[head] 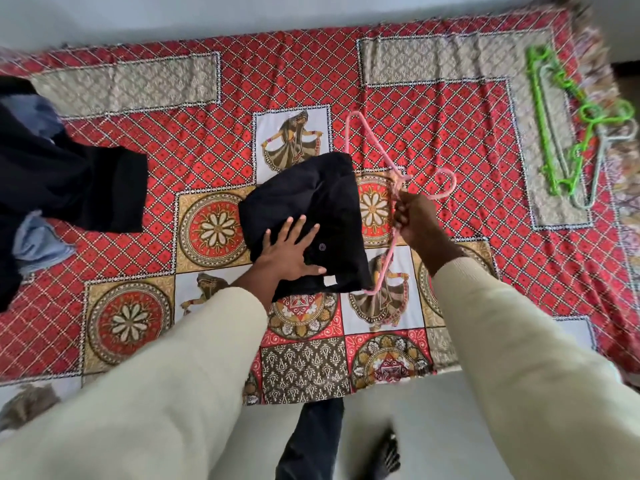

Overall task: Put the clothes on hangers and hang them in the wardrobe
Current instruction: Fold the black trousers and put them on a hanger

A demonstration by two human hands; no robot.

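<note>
Nearest you, your left hand [292, 252] lies flat with fingers spread on the folded black garment [308, 216], pressing it down rather than gripping it. That reads as a way to pin the cloth to the bedspread [467, 161] so it stays put while the hanger goes in. The garment sits in the middle of the bed, a small button and a pale label showing near your fingers.

Just to its right, your right hand [412, 216] is clenched round the pink hanger [391, 188] near its neck, the hook curling away to the right and one arm of the frame running down beside the garment's right edge, its lower tip touching or tucked under the corner; which one is hard to tell. Holding it by the neck probably lets you steer an arm into the fabric.

Further off, at the left edge, a heap of dark and pale blue clothes [69, 181] waits its turn. At the far right, green and grey spare hangers [554, 133] lie together, within reach. The wardrobe is not in view.
</note>
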